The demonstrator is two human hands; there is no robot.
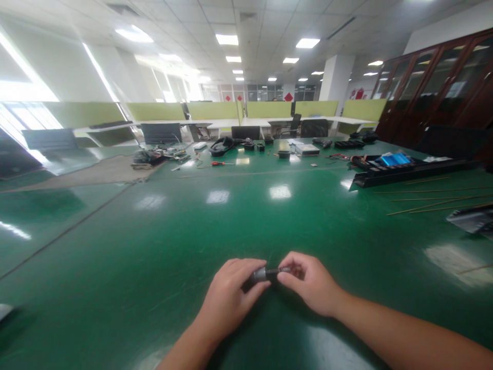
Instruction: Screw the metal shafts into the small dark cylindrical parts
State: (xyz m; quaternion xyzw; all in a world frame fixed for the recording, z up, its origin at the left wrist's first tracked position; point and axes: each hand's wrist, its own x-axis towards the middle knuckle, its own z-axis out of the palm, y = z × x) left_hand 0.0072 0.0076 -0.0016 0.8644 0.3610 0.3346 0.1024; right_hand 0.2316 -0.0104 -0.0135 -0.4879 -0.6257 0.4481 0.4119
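Note:
Low in the middle of the head view, a small dark and grey cylindrical object [262, 274] lies sideways between both hands. My left hand [233, 290] wraps its thumb and fingers round the thicker grey part. The thumb and fingertips of my right hand [310, 282] pinch the thinner dark end, where a small shiny tip shows. What exactly the object is cannot be made out. Both hands are just above the glossy green table [185, 231].
An orange-handled screwdriver [219, 163] lies towards the far edge, near a black case [222, 146] and a pile of parts [152, 157]. At right are a long black tray [408, 172], a blue item [395, 159] and several thin rods [435, 200].

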